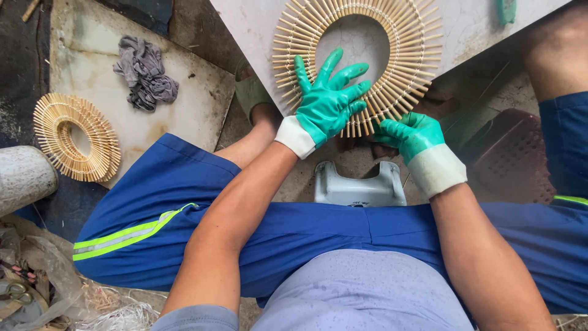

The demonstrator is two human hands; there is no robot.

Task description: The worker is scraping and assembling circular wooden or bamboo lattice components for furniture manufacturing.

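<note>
Gloves of green rubber with white cuffs cover both hands. The left hand (327, 101) lies flat with its fingers spread on the lower rim of a bamboo-stick ring (358, 61), pressing it down without gripping. The right hand (409, 135) curls at the ring's lower right edge, fingertips closed around the ends of a few sticks (how tightly cannot be told, since the fingers hide under the rim).

The ring rests on a pale stone slab (251, 24) that tilts across the top of the view, its sticks fanning out around an open centre. Just below the hands sits a small grey plastic stool (360, 187), between the person's knees in blue shorts with a yellow reflective stripe.

Off to the left, well apart, a second finished stick ring (76, 136) lies on the edge of another worn slab (196, 104), near a crumpled grey rag (146, 72). A dark red perforated mat (517, 159) shows at the right.
</note>
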